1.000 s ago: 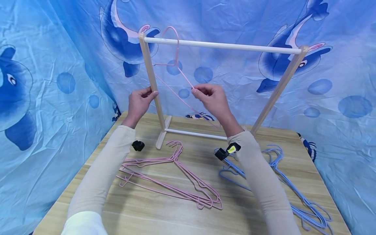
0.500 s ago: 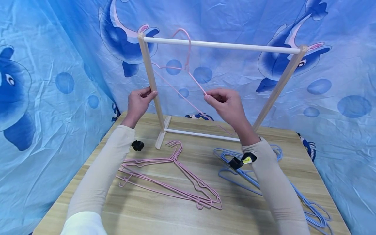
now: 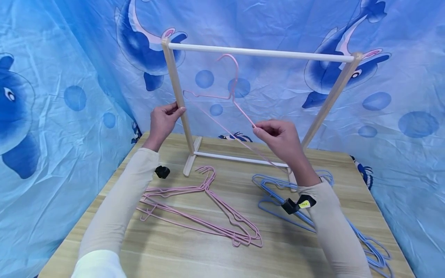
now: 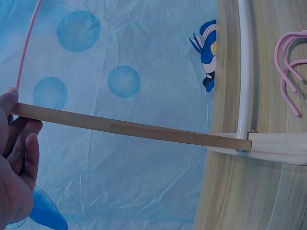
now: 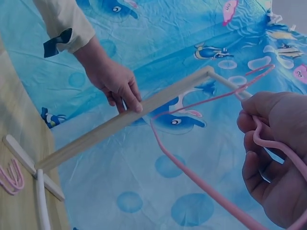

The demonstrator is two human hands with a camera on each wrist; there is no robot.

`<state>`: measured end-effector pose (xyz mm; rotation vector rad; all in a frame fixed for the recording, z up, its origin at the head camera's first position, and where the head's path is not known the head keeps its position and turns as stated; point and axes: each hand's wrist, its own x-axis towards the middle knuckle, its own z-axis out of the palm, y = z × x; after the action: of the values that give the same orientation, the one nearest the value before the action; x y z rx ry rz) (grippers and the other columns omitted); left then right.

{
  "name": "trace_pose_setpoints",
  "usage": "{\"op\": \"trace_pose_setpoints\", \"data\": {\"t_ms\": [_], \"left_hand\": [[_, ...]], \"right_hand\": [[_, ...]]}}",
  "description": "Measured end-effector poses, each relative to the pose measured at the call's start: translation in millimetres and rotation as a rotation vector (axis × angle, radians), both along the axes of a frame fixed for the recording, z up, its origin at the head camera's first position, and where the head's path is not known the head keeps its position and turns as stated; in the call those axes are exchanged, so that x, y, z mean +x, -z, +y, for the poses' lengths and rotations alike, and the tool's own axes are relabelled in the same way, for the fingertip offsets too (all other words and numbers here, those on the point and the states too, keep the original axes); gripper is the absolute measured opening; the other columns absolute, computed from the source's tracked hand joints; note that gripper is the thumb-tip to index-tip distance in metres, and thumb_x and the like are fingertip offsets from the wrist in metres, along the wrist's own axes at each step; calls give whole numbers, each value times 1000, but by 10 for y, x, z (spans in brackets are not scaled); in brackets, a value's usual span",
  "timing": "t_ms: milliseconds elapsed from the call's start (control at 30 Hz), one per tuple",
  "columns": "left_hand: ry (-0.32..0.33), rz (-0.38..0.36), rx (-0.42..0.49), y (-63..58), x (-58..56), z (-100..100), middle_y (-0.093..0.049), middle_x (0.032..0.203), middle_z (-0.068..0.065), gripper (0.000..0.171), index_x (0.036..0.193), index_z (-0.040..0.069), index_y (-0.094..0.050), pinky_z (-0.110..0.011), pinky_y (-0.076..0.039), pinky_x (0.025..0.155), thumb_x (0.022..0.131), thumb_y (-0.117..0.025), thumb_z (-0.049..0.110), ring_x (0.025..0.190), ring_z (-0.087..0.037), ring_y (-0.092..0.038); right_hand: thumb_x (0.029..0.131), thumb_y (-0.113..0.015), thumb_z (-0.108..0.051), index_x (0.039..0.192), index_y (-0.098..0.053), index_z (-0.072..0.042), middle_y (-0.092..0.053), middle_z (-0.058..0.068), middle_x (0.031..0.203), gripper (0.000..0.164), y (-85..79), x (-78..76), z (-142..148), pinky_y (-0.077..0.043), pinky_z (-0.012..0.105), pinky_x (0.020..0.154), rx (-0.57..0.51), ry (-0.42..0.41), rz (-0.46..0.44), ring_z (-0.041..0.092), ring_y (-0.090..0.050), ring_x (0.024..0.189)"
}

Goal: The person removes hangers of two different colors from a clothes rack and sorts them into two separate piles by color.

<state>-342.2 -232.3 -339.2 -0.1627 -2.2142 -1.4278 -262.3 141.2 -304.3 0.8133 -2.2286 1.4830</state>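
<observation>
My right hand [image 3: 281, 139] pinches one sloping arm of a pink wire clothes hanger [image 3: 243, 112] between thumb and fingers. The hanger is in the air, and its hook shows just below the white top rail [image 3: 260, 52] in the head view. At mid-height my left hand [image 3: 165, 121] grips the left wooden post [image 3: 174, 77] of the small clothes rack. The left wrist view has the post [image 4: 120, 128] running from the fingers down to its foot. In the right wrist view the hanger [image 5: 201, 189] stretches past the post, with its hook end near the rail.
Several pink hangers [image 3: 207, 190] lie stacked on the wooden table [image 3: 194, 258] in front of the rack. Blue hangers [image 3: 379, 262] lie at the right, partly under my right forearm. A white lower bar [image 3: 240, 159] joins the rack's feet; a blue curtain [image 3: 410, 69] stands behind.
My right hand has moved right and down with the pink hanger. Its hook, earlier reaching above the top rail, now sits below it. The left hand keeps its hold on the post.
</observation>
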Motion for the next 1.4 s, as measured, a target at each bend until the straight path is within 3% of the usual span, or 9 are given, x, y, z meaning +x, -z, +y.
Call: {"op": "trace_pose_setpoints", "data": {"t_ms": [233,533,733,967,1200,1400], "left_hand": [[7,-1,3,-13,-7,2,-75,118,-13,40,129,17,-72,-28,-58,87,96,-73,38,103,-16,-73],[-9,-22,3,-34,-5,-12,-75,117,-14,41,129,17,-72,-27,-58,86,95,-74,40,103,-16,-73],[-6,-16,-5,-34,6,-22,-75,117,-14,42,130,16,-71,-28,-58,86,95,-73,39,104,-18,-73],[-8,-21,-5,-26,15,-25,-76,116,-12,42,129,17,-72,-29,-58,87,95,-74,40,103,-16,-73],[2,-37,-1,-32,22,-3,-75,117,-12,43,130,18,-72,-32,-58,89,94,-74,41,105,-17,-73],[-5,-27,-12,-23,24,-3,-76,116,-12,42,130,17,-72,-30,-58,87,95,-73,40,104,-18,-73]], "right_hand": [[96,-72,-8,104,-81,-4,-73,11,84,13,144,111,151,-40,23,49,44,-11,-9,13,-50,59],[96,-72,-5,104,-81,-3,-69,-1,81,12,381,267,399,-42,24,49,83,-13,-61,12,-50,59],[96,-71,-2,104,-80,0,-71,3,82,12,560,321,487,-40,25,46,88,-35,-119,12,-49,57],[96,-68,3,102,-78,5,-69,5,77,12,815,321,426,-40,25,41,8,-127,-183,9,-47,50],[98,-65,3,105,-74,12,-71,6,78,15,1007,335,247,-40,24,45,-53,-224,-251,7,-51,56],[99,-65,-1,106,-71,16,-68,-5,74,19,1215,363,30,-35,22,41,-85,-275,-372,5,-44,50]]}}
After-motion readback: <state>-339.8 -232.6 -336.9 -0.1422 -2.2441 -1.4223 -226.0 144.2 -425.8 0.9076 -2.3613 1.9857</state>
